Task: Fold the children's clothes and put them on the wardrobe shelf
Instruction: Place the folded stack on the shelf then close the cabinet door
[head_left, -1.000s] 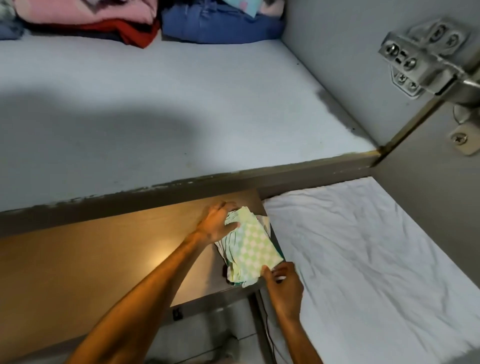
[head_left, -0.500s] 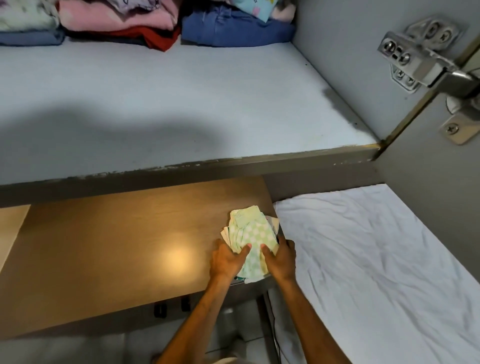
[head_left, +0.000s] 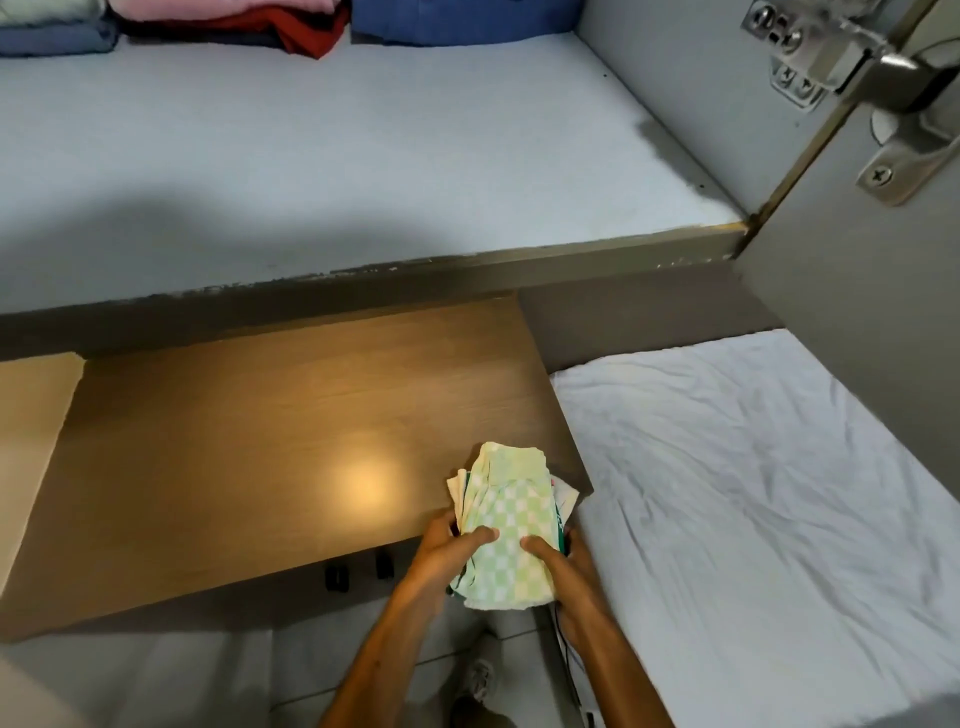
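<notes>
Head view: both hands hold a small stack of folded clothes (head_left: 506, 525) at the near right corner of the wooden desk (head_left: 260, 441). Top piece is green-and-white checked; cream and darker green edges show underneath. Left hand (head_left: 441, 551) clamps the stack's left side, thumb lying across the top, other fingers hidden under the fabric. Right hand (head_left: 561, 571) clamps the right side the same way, thumb on top. The 2 thumbs point toward each other, w/ a narrow strip of checked cloth between them. The stack's near end hangs past the desk's front edge, over the floor; far end is over the desk corner. Can't tell whether it rests on the desk or is lifted just off it.

Above & behind the desk, the wardrobe shelf (head_left: 363, 156) is pale grey, w/ folded clothes at its back: blue pile (head_left: 457, 23), red and pink pile (head_left: 249, 23), another blue piece (head_left: 57, 39) far left. A metal door hinge (head_left: 831, 57) sits top right. A bed w/ a wrinkled white sheet (head_left: 753, 493) lies just beside the desk, on the right.
</notes>
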